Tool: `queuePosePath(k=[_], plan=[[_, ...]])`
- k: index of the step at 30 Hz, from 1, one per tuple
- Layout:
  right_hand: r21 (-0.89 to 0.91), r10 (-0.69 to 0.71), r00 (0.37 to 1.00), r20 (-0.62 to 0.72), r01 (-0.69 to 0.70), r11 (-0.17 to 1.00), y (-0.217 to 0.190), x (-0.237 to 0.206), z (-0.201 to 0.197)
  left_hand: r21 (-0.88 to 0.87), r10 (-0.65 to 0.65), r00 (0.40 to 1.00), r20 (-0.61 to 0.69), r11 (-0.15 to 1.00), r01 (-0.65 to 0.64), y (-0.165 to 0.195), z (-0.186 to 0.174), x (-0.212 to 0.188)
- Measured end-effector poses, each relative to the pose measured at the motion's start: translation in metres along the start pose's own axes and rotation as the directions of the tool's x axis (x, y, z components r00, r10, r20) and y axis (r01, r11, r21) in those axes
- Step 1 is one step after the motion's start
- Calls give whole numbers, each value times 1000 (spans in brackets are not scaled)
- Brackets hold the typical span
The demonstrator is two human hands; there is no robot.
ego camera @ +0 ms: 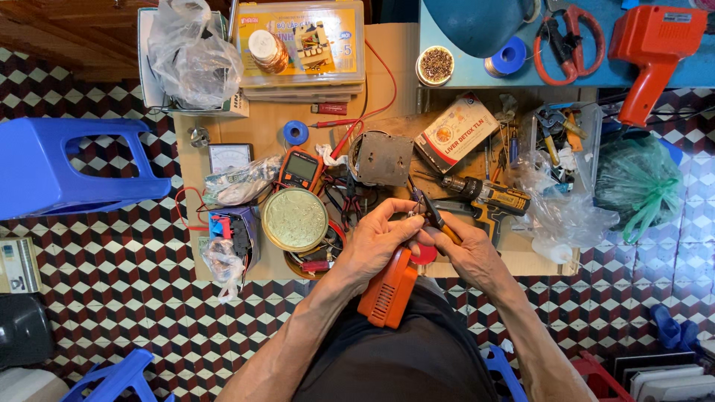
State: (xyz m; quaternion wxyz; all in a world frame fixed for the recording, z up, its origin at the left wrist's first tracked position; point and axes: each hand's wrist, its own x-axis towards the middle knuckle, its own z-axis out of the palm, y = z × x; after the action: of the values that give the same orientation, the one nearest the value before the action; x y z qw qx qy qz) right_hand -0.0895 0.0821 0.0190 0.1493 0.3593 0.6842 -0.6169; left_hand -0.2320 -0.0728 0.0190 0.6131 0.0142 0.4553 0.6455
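Left hand (376,242): fingers pinching a small wire end above orange box (387,290). Right hand (465,253): fingers closed round pliers (432,216), tips at left fingertips. Risk: pliers slipping, nipping fingertip

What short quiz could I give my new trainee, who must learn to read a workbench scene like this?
1. True or false: the right hand holds pliers.
2. Which lies nearest the left hand? A) scissors B) orange box C) blue stool
3. What round thing lies beside the multimeter?

Key: 1 true; 2 B; 3 the round tin.
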Motion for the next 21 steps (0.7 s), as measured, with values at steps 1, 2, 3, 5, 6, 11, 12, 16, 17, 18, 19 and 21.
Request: queuePosePath(k=[1,2,3,5,6,11,12,16,17,18,19,21], plan=[[15,25,1000,0,-25,1000,3,2,0,-4,-4,1000,5,1000,4,1,0,0],[38,-18,1000,0,18,999,5,3,1,-8,-9,1000,10,1000,9,2,0,0],[62,-62,998,0,62,996,8,6,2,-11,-12,1000,13,1000,13,3,0,0],[70,-140,990,-6,140,988,12,9,4,-16,-25,999,25,1000,26,6,-1,-2],[53,-176,984,-11,176,983,14,11,5,-19,-31,999,31,999,31,7,-1,-3],[24,-309,950,-54,310,950,16,12,9,-77,-49,998,50,996,53,11,0,-7],[18,-323,945,-60,324,946,16,12,9,-85,-49,997,58,995,54,11,0,-8],[-69,-371,927,-60,367,928,16,12,5,-94,-66,994,85,993,74,10,0,-8],[-55,-345,937,-54,342,938,16,11,4,-86,-73,994,81,993,80,10,0,-7],[-42,-318,947,-48,317,948,17,11,3,-78,-80,994,77,993,86,10,0,-7],[-29,-293,955,-40,292,956,17,11,3,-77,-82,994,78,993,88,10,0,-6],[-26,-318,947,-41,317,948,17,11,2,-76,-84,993,78,993,89,9,0,-6]])
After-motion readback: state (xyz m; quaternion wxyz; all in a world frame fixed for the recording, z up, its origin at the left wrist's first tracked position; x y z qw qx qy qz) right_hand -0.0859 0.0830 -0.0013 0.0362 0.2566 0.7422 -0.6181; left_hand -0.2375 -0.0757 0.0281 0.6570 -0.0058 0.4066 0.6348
